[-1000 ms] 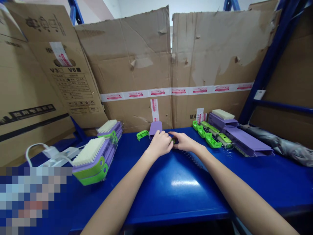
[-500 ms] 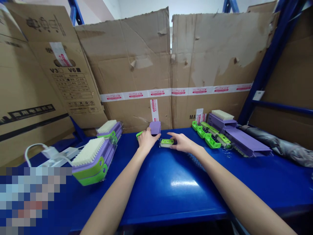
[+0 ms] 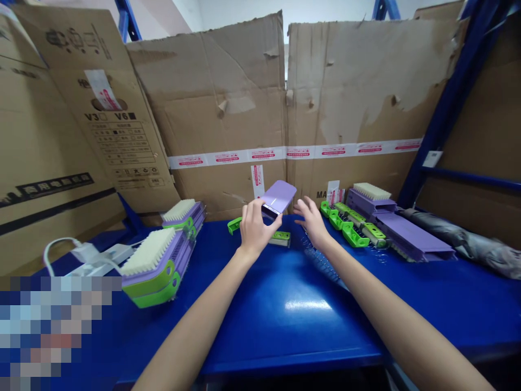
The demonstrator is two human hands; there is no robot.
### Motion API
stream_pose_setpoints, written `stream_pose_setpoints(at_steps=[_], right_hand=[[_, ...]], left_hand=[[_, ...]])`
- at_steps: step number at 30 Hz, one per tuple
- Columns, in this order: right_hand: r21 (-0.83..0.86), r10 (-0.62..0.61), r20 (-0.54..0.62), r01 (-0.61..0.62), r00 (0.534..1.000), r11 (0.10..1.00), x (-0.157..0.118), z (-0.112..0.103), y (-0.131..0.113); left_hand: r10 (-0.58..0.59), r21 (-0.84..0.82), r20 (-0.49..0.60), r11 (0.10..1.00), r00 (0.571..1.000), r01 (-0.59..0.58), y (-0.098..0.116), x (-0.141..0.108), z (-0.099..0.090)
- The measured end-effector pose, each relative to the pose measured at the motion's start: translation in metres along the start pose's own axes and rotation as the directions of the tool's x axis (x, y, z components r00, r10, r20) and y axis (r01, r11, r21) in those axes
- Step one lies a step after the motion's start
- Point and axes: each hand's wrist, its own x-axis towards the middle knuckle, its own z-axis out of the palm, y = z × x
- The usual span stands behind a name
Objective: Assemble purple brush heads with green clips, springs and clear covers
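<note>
My left hand (image 3: 257, 228) grips a flat purple plastic housing (image 3: 280, 195) by its near end, lifted and tilted above the blue table. Its open near end looks dark inside. My right hand (image 3: 311, 221) is just right of the housing, fingers apart and holding nothing. Below and partly behind my left hand lies a small green-topped part with a pale base (image 3: 280, 238) on the table. A bright green bracket-like piece (image 3: 234, 225) rests just left of my left hand.
Purple-and-green brushes with cream bristles (image 3: 150, 266) stand at left, near a white power strip (image 3: 108, 258). To the right are green clip pieces (image 3: 354, 234), purple housings (image 3: 411, 236) and a grey wrapped bundle (image 3: 464, 233). Cardboard panels (image 3: 228, 119) stand behind the blue table (image 3: 260, 326).
My left hand has raised the purple housing and moved it right, tilting it. My right hand has let go of the small green-topped part and moved right and up.
</note>
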Motion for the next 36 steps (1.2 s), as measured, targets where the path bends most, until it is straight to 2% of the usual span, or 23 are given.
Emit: stream_pose_setpoints(at_steps=[1, 3, 7, 9, 11, 14, 17, 19, 22, 26, 30, 32, 33, 34, 36], right_hand=[[0.104, 0.063, -0.034, -0.059, 0.997, 0.993, 0.001, 0.0, -0.003], [0.269, 0.172, -0.029, -0.158, 0.985, 0.95, 0.002, -0.002, -0.008], [0.459, 0.3, 0.184, -0.352, 0.936, 0.816, -0.002, -0.003, -0.015], [0.493, 0.31, 0.288, -0.418, 0.906, 0.763, -0.006, -0.001, -0.017], [0.489, 0.301, 0.322, -0.43, 0.898, 0.759, -0.008, 0.002, -0.016], [0.409, 0.265, 0.221, -0.336, 0.938, 0.848, -0.009, 0.003, -0.015], [0.244, 0.174, 0.128, -0.201, 0.976, 0.949, -0.005, -0.001, -0.013], [0.169, 0.122, 0.121, -0.141, 0.985, 0.975, -0.002, -0.004, -0.012], [0.16, 0.046, 0.082, -0.059, 0.996, 0.985, 0.0, -0.007, -0.01], [0.151, -0.111, 0.047, 0.103, 0.993, 0.983, -0.002, -0.005, -0.011], [-0.004, -0.215, 0.144, 0.218, 0.966, 0.976, -0.006, -0.003, -0.015], [-0.107, -0.23, 0.218, 0.258, 0.948, 0.96, -0.005, -0.005, -0.017], [-0.156, -0.224, 0.24, 0.265, 0.945, 0.951, -0.004, -0.007, -0.019], [-0.206, -0.209, 0.241, 0.261, 0.948, 0.943, -0.003, -0.01, -0.02], [-0.314, -0.173, 0.191, 0.228, 0.966, 0.922, -0.001, -0.017, -0.026]], left_hand=[[-0.049, -0.059, -0.014, 0.997, 0.999, 0.048, 0.006, 0.0, 0.001], [-0.162, -0.194, -0.007, 0.968, 0.987, 0.158, 0.016, -0.001, 0.001], [-0.33, -0.426, 0.098, 0.838, 0.939, 0.339, 0.028, -0.002, 0.001], [-0.371, -0.474, 0.149, 0.786, 0.916, 0.396, 0.03, -0.003, 0.001], [-0.385, -0.479, 0.198, 0.764, 0.901, 0.432, 0.03, -0.003, 0.001], [-0.399, -0.454, 0.289, 0.744, 0.87, 0.491, 0.029, -0.005, 0.004], [-0.397, -0.442, 0.417, 0.698, 0.818, 0.564, 0.027, -0.009, 0.011], [-0.358, -0.433, 0.52, 0.673, 0.776, 0.6, 0.027, -0.012, 0.015], [-0.294, -0.409, 0.635, 0.657, 0.715, 0.633, 0.025, -0.015, 0.016], [-0.249, -0.447, 0.64, 0.649, 0.727, 0.616, 0.022, -0.013, 0.015], [-0.201, -0.571, 0.692, 0.436, 0.694, 0.696, 0.019, -0.012, 0.018], [-0.176, -0.598, 0.694, 0.398, 0.698, 0.695, 0.016, -0.011, 0.018], [-0.157, -0.59, 0.695, 0.433, 0.702, 0.681, 0.015, -0.01, 0.017], [-0.132, -0.564, 0.698, 0.505, 0.704, 0.653, 0.013, -0.009, 0.015], [-0.077, -0.451, 0.696, 0.727, 0.714, 0.518, 0.008, -0.006, 0.01]])
